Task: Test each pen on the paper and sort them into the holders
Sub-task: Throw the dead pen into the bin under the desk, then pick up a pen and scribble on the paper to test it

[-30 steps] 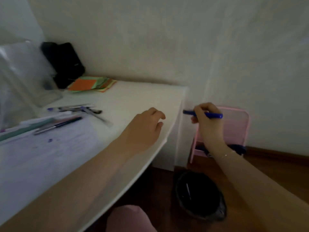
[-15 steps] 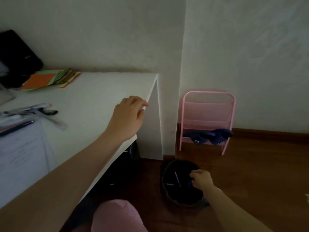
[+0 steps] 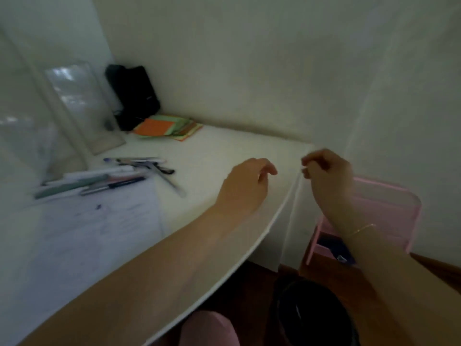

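Observation:
Several pens (image 3: 139,168) lie in a loose pile on the white desk (image 3: 224,146), just beyond a sheet of paper (image 3: 94,228) with scribbles on it. More pens (image 3: 89,183) rest along the paper's far edge. My left hand (image 3: 245,184) rests on the desk near its right edge, fingers loosely curled, holding nothing. My right hand (image 3: 326,176) hovers past the desk's right edge at desk height, fingers apart and empty. On the floor below stands a black bin (image 3: 316,313) with a pen visible inside.
A clear plastic holder (image 3: 82,106) and a black case (image 3: 134,96) stand at the back left by the wall. Coloured paper notes (image 3: 167,127) lie beside them. A pink rack (image 3: 384,218) leans on the wall to the right of the desk.
My right hand carried a blue pen down to the black bin and has come back up empty beside the desk edge. My left hand stayed on the desk.

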